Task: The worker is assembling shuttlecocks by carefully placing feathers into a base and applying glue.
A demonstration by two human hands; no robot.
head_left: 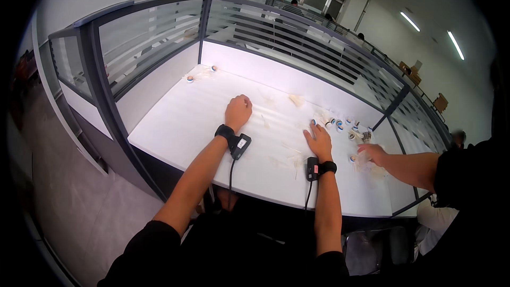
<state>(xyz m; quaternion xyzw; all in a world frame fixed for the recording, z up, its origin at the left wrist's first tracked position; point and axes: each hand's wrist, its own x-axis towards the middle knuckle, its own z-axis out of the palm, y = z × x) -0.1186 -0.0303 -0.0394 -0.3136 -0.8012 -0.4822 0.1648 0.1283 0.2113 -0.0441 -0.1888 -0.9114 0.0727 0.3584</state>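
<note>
Over the middle of the white table, my left hand point(238, 112) is closed with its fingers curled under; what they hold, if anything, is hidden. My right hand point(319, 141) lies farther right, thumb apart and fingers stretched forward. Its fingertips touch a small round piece with blue on it point(313, 122). Just beyond and to the right is a cluster of small round containers point(340, 124) with blue, white and dark parts. Thin pale sticks point(295, 100) lie in a loose bunch near the back panel, and more are scattered between my hands.
At right, another person's hand point(373, 154) reaches over sticks beside a small round container point(353, 158). Two more round containers, one of them orange-topped point(214, 68), stand at the far left corner with sticks. Low partitions with striped glass point(287, 42) border the table point(186, 122).
</note>
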